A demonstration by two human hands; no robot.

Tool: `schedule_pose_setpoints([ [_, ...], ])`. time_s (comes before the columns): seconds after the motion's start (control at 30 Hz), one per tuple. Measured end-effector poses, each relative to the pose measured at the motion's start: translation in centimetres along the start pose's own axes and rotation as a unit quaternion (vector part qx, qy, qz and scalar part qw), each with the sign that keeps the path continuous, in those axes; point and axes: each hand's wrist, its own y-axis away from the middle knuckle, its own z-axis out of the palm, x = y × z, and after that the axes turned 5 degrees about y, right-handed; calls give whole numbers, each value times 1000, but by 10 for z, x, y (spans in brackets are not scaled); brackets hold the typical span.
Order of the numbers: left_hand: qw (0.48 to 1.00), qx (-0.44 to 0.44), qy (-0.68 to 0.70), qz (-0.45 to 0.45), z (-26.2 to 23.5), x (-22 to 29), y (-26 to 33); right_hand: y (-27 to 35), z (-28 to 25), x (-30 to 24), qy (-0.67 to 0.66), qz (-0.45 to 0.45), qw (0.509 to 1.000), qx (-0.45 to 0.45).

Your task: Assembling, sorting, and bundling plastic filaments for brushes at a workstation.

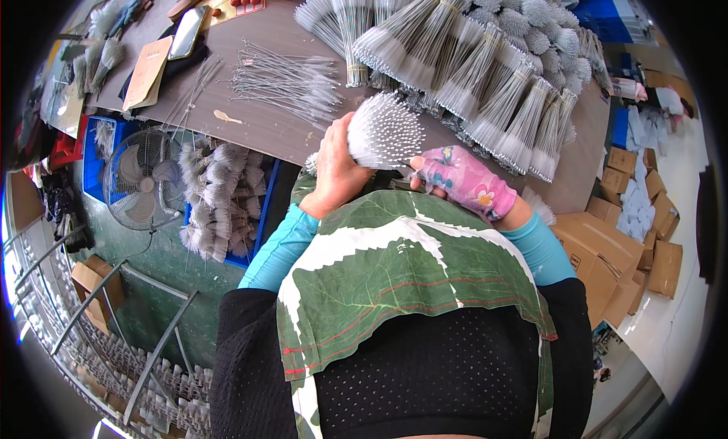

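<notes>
A brown worktable (pixel 258 124) fills the upper view, with a green floor to the left and stacked cardboard boxes (pixel 629 242) to the right. At the near table edge, a bundle of white-tipped wire brushes (pixel 383 132) is held with the bristle ends fanned upward. The left hand (pixel 337 166) is closed around the side of the bundle. The right hand (pixel 462 181), in a pink fingerless glove, is set against the lower right of the bundle; how far its fingers are curled cannot be told.

For good handling, it is judged that the bundle should be gripped low on the stems, so that the bristle ends are kept level and no wire slips out.

Tied bundles of brushes (pixel 485 75) are piled across the table behind the hands, and loose brushes (pixel 284 83) lie to the left. A blue crate of brushes (pixel 220 200) and a floor fan (pixel 144 177) stand below the table edge. A leaf-print apron (pixel 402 280) covers the lap and hides the stems' lower ends.
</notes>
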Motion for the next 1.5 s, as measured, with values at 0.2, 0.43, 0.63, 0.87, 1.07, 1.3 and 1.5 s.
schedule_pose_setpoints([
  [0.2, 1000, -7, 13, -11, 2, -2, 1, 6, -7, -10, 0, 41, 999, -24],
  [0.43, 1000, -12, -3, 5, 0, -2, 2, 5, -11, -7, 45, 39, 996, -60],
  [0.63, 1000, -23, -9, -1, 0, -4, 3, 3, -8, -4, 52, -6, 997, -61],
  [0.87, 1000, -20, -9, 8, 1, -3, 4, 1, -4, -1, 74, -24, 996, -38],
  [1.07, 1000, -18, -7, -10, 1, -5, 5, 4, -4, 3, 34, -10, 999, -40],
  [1.3, 1000, -24, -12, -3, 0, -2, 4, 3, -2, 1, 20, -26, 999, -34],
  [1.5, 1000, -21, -17, 5, -2, -2, 4, -1, 2, 3, 14, -25, 1000, -10],
])
